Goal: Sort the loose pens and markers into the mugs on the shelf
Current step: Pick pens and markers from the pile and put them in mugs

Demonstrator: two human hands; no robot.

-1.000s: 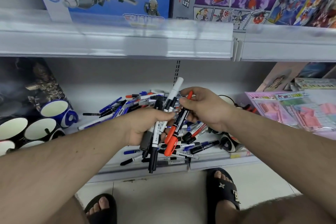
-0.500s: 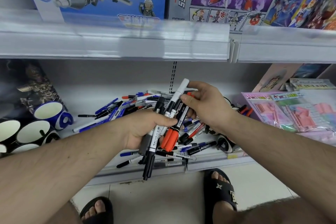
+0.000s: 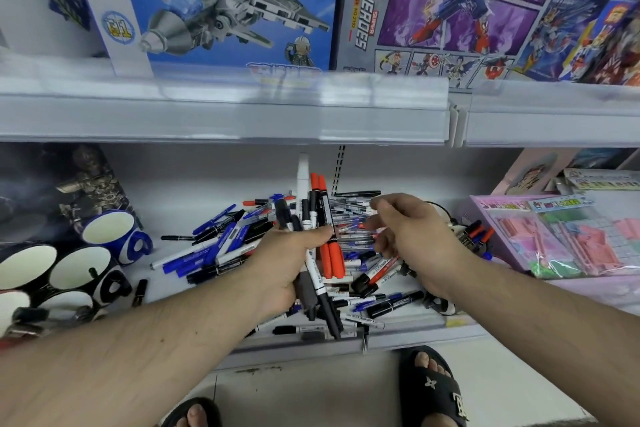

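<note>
Nearest the viewer, two bare forearms reach from the bottom edge toward the lower shelf, with sandalled feet on the floor below. The left hand has its fingers curled tightly round a bundle of markers, among them two orange ones, several black-and-white ones and one tall white one, held roughly upright above the shelf. Just to its right, the right hand hovers with loosely spread, relaxed fingers that hold nothing, poised over the pile of loose pens and markers. That pile, mostly blue, black and red, sprawls across the middle of the shelf, beneath and beyond both hands. Well apart at the left end stands a cluster of mugs, white inside, one blue and the rest dark; they appear to hold no pens. Pink packaged goods lie at the right. On the upper shelf, farthest off, stand toy boxes.

Step in hand, by judgement: gathering, with sorting into the mugs hardly begun. The next move calls either for the right hand to pinch another marker from the pile and add it to the bundle, or for the left hand to carry the bundle leftward and lower it, ends first, into a mug
</note>
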